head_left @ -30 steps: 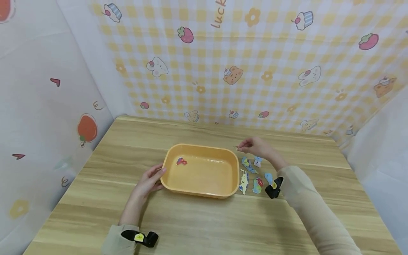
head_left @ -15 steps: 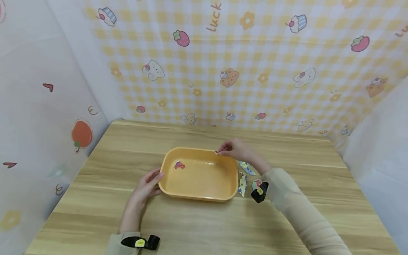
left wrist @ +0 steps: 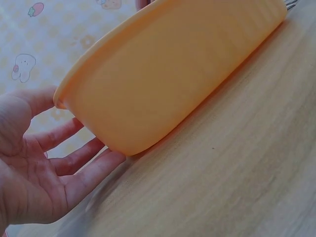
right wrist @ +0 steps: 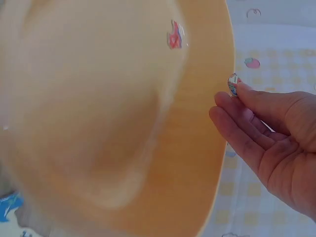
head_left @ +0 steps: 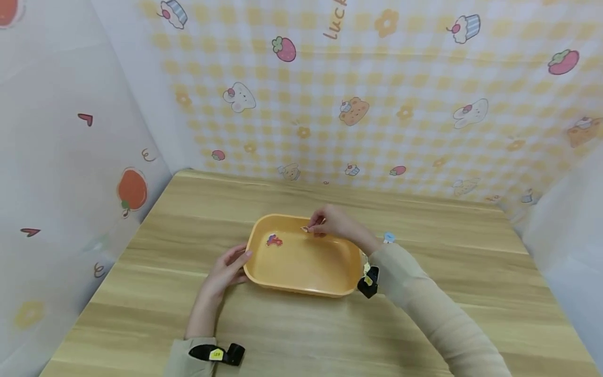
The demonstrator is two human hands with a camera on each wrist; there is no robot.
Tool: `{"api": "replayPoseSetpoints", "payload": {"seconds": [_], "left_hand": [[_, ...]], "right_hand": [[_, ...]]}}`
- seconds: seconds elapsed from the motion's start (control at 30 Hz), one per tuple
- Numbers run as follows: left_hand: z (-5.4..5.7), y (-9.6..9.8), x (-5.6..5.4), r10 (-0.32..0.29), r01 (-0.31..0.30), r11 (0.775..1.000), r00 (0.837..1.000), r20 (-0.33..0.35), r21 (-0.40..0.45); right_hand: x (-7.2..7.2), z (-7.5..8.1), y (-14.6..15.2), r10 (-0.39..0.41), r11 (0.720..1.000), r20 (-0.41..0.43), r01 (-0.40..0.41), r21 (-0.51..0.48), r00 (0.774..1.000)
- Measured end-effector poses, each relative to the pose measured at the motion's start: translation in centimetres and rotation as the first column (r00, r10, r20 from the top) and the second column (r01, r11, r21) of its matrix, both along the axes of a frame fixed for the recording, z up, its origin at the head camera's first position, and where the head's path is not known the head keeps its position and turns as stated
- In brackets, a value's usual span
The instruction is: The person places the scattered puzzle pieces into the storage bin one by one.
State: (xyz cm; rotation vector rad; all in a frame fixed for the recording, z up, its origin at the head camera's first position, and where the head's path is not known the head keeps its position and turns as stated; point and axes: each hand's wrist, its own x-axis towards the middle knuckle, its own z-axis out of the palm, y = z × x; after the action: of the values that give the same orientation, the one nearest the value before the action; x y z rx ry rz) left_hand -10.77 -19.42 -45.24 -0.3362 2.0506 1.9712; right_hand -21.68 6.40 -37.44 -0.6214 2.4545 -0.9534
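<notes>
A yellow-orange plastic basin stands on the wooden table. My left hand grips its left end, the thumb on the rim and the other fingers against the outer wall, as the left wrist view shows. Over the basin's far side, my right hand pinches a small, flat, irregular puzzle piece with coloured print between thumb and fingertips. A red and blue puzzle piece lies on the basin floor towards the left.
Right of the basin, a blue puzzle piece and part of a pale yellow one show past the right forearm, which hides that area. A checked cloth hangs behind the wooden table.
My right hand has moved left with the pinched puzzle piece, from beyond the basin's far right corner to over its inside. The left hand has kept its grip on the basin.
</notes>
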Motion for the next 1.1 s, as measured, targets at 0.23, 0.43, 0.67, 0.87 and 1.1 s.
{"api": "replayPoseSetpoints", "payload": {"seconds": [0.23, 0.43, 0.67, 0.87, 1.1], "left_hand": [[0.2, 0.2, -0.4, -0.003, 0.003, 1.000, 1.000, -0.010, 0.005], [0.2, 0.6, -0.5, 0.008, -0.008, 1.000, 1.000, -0.022, 0.017], [0.1, 1.1, -0.6, 0.008, -0.008, 1.000, 1.000, -0.026, 0.026], [0.1, 1.0, -0.5, 0.009, -0.009, 1.000, 1.000, -0.019, 0.008], [0.0, 1.0, -0.4, 0.016, -0.016, 1.000, 1.000, -0.012, 0.004]], "right_hand": [[-0.1, -0.5, -2.8, 0.111, 0.984, -0.130, -0.091, 0.150, 0.985], [0.0, -1.3, -4.6, 0.170, 0.959, -0.262, -0.098, 0.267, 0.950], [0.1, -2.3, -5.4, 0.195, 0.951, -0.302, -0.104, 0.292, 0.933], [0.2, -2.5, -5.7, 0.229, 0.938, -0.337, -0.115, 0.327, 0.913], [0.4, -2.5, -5.7, 0.240, 0.925, -0.297, -0.124, 0.360, 0.924]]}}
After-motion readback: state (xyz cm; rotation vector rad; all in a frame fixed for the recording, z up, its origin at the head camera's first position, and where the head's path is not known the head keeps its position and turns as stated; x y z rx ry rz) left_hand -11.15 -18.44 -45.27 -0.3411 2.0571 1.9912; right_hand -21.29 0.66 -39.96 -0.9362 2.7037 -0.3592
